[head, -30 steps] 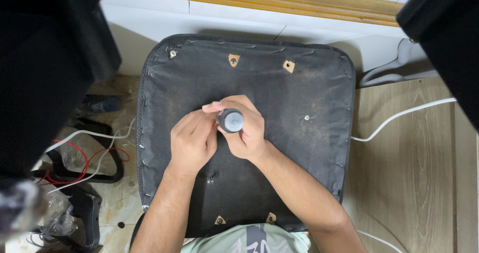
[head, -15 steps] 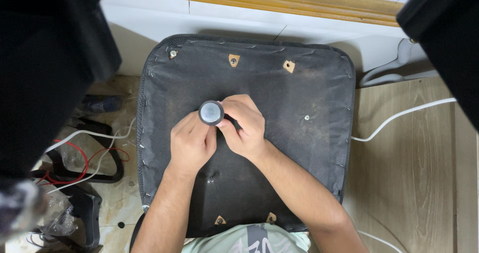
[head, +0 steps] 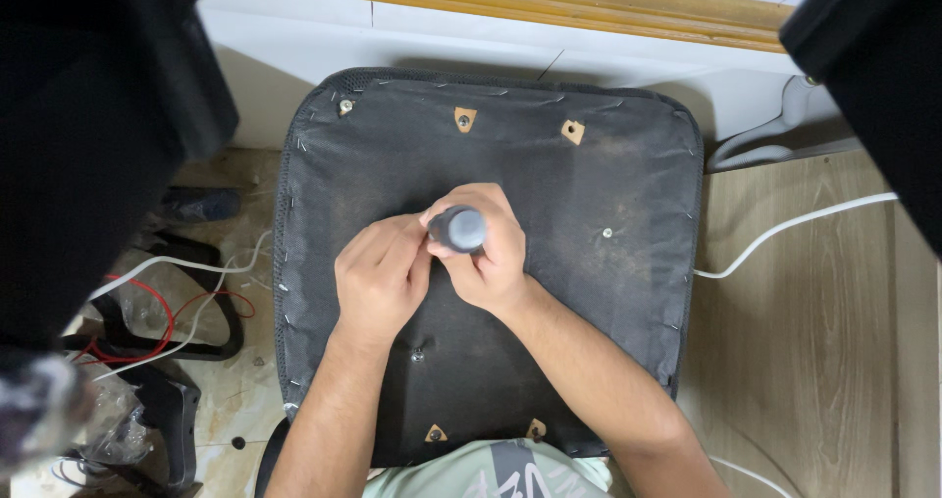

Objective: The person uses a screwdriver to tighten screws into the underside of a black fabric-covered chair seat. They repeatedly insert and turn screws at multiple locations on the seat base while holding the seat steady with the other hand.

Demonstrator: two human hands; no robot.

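Observation:
An upturned chair seat [head: 608,155] covered in black fabric lies in front of me, its stapled underside up. My right hand [head: 491,258] grips a screwdriver with a round grey handle [head: 459,228], held upright over the seat's middle with its butt end toward the camera. My left hand [head: 378,277] rests beside it, fingertips touching the tool's lower part. The tip and whatever it meets are hidden under my hands. A screw [head: 608,232] sits in the seat to the right, another screw [head: 419,355] lies below my left wrist.
Brown cut-out holes [head: 464,118] line the seat's far and near edges. A white cable [head: 785,231] runs over the wooden floor at right. Red and white wires [head: 172,307] and black chair parts [head: 147,351] lie at left. A white wall with wooden trim [head: 510,2] is beyond.
The screwdriver handle tilted left and then came back right, with my hands staying on it over the same spot of the seat.

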